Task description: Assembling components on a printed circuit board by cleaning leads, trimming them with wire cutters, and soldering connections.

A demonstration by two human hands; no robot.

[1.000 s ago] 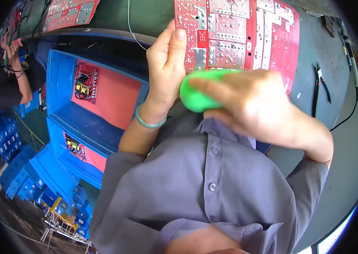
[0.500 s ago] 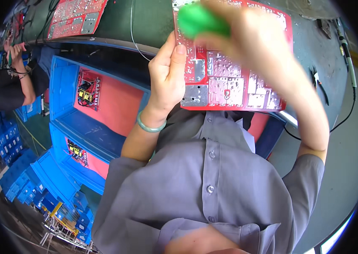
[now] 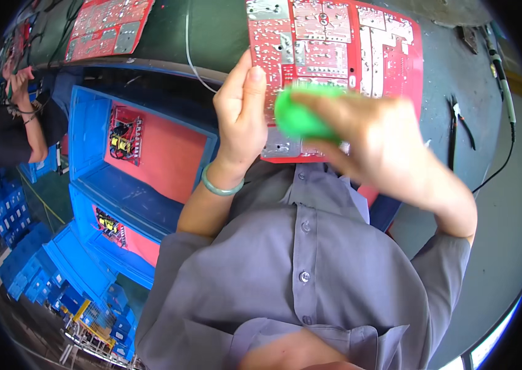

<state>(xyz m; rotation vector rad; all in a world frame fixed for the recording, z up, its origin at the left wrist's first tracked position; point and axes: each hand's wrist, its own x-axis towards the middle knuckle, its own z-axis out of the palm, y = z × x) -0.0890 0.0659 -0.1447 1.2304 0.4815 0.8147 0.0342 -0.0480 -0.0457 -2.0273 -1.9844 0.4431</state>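
A red circuit board (image 3: 390, 68), its solder side with silvery joints facing me, is tilted up at the bench edge in front of my body. My left hand (image 3: 241, 114) is closed on its left edge, thumb on the face; the fingers behind it are hidden. My right hand (image 3: 384, 139) grips a bright green, rounded, brush-like tool (image 3: 304, 112) against or just over the lower part of the board. Motion smears this hand and the tool, so contact and the tool's exact kind are unclear.
Another red circuit board (image 3: 108, 31) lies at the bench's far left. Blue bins (image 3: 91, 132) at left hold boards with components on pink lining. Pliers (image 3: 461, 123) and a soldering iron (image 3: 504, 89) with a black cable lie at right. A co-worker's arm (image 3: 36, 132) shows far left.
My right hand has swept the green tool from the board's top down toward its lower edge. My left hand keeps its hold; the view has shifted slightly.
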